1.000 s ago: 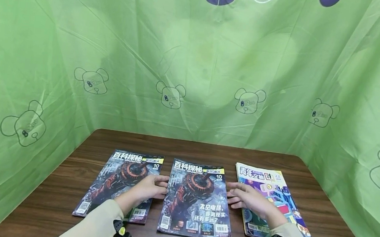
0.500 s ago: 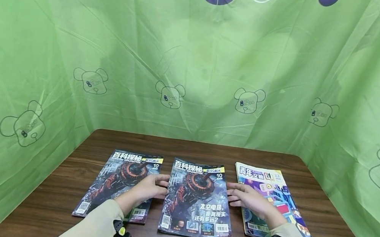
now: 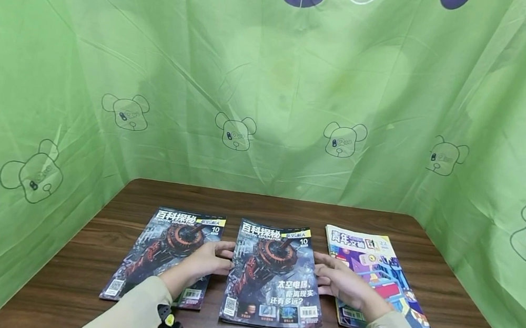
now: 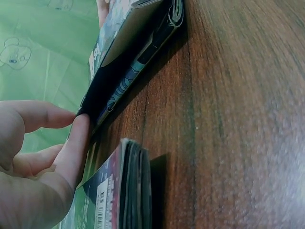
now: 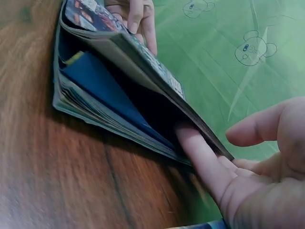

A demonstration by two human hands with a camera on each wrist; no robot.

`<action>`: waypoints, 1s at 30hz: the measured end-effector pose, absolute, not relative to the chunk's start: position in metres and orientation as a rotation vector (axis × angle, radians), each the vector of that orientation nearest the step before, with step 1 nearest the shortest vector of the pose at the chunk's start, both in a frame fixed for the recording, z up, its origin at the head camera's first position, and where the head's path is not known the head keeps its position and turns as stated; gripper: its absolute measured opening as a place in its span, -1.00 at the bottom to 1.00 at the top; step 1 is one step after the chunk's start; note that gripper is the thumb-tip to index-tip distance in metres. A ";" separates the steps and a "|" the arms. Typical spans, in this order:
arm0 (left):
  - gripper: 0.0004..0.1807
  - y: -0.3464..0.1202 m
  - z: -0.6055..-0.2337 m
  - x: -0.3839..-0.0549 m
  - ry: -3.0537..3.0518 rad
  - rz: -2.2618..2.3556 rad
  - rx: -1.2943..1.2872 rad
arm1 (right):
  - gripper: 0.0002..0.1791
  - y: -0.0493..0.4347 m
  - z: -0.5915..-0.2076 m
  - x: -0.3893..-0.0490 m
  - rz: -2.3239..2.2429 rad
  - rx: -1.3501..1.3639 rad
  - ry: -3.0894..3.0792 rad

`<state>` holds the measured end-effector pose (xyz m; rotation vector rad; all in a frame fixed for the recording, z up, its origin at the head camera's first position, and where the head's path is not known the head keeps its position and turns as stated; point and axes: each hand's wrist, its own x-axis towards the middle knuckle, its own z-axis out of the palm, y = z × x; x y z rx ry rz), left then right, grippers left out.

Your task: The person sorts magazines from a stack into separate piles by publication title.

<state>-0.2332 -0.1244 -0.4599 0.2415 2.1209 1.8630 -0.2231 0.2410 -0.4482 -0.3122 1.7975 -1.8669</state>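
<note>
Three places on the wooden table hold magazines. The middle one is a dark magazine (image 3: 276,276) with a red and black machine on its cover, lying on another. My left hand (image 3: 206,259) pinches its left edge; in the left wrist view the fingertips (image 4: 82,119) meet at that edge. At the opposite edge is my right hand (image 3: 344,280). One of its fingers (image 5: 202,160) reaches into the gap under the upper magazine, with another digit on the outer side. Seen from the wrists, the near end of the upper magazine (image 5: 138,62) stands raised off the one below.
A matching dark magazine (image 3: 153,264) lies at the left, partly under the left forearm. At the right lies a colourful purple and white magazine (image 3: 395,272), partly covered by the right hand. Green cloth (image 3: 294,82) with bear drawings surrounds the table (image 3: 268,204).
My right hand has shifted slightly inward against the middle magazine's edge. The upper magazine's near right corner has risen, showing the one below. My left hand looks almost unmoved.
</note>
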 end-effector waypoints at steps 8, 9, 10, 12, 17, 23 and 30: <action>-0.27 -0.125 -0.460 -0.233 2.116 1.867 0.228 | -0.18 0.236 -0.450 -0.219 -1.939 -0.265 1.697; -0.27 -0.125 -0.460 -0.233 2.116 1.867 0.227 | -0.17 0.236 -0.450 -0.219 -1.945 -0.257 1.695; -0.27 -0.125 -0.459 -0.233 2.115 1.867 0.222 | -0.16 0.236 -0.450 -0.219 -1.950 -0.249 1.695; -0.28 -0.126 -0.459 -0.233 2.118 1.859 0.214 | -0.14 0.235 -0.450 -0.218 -1.954 -0.242 1.701; -0.28 -0.126 -0.459 -0.233 2.141 1.828 0.175 | -0.10 0.235 -0.450 -0.218 -1.946 -0.225 1.734; -0.29 -0.127 -0.457 -0.233 2.171 1.823 0.142 | -0.13 0.233 -0.451 -0.217 -1.950 -0.247 1.736; -0.28 -0.127 -0.456 -0.234 2.209 1.846 0.102 | -0.15 0.229 -0.448 -0.217 -1.954 -0.243 1.759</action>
